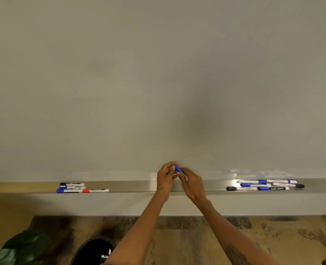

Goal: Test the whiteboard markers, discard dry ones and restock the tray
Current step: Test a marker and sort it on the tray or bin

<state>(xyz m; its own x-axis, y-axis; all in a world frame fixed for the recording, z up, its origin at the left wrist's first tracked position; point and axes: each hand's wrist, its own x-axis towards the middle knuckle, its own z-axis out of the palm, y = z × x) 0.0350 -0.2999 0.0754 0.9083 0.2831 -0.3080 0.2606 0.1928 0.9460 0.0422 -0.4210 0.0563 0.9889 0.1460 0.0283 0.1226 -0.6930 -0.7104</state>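
We face a wide grey-white whiteboard (158, 73) that fills most of the view, blank as far as we can tell. Below it runs a wood-patterned floor (196, 238), brown with dark patches. A long metal tray (135, 186) spans the foot of the board from left to right. At the near left corner we see the dark green leaves of a plant (22, 245), and just right of it a black bin (93, 251) with a small white and black thing at its right rim, too small for us to name. On the right part of the tray lies the right cluster (265, 184), several markers lying lengthwise, mostly white barrels with blue or black caps, some touching. On the left part lies the left cluster (78, 188), a few markers with black, blue and red parts, close together. Both arms reach forward to the middle of the tray. The left hand (165, 178) has its fingers curled and pinches the upper end of the blue marker (178, 168); the right hand (193, 183) grips its lower end. The marker is held tilted, high end to the left, just above the tray and close to the board, between the two clusters and well apart from both
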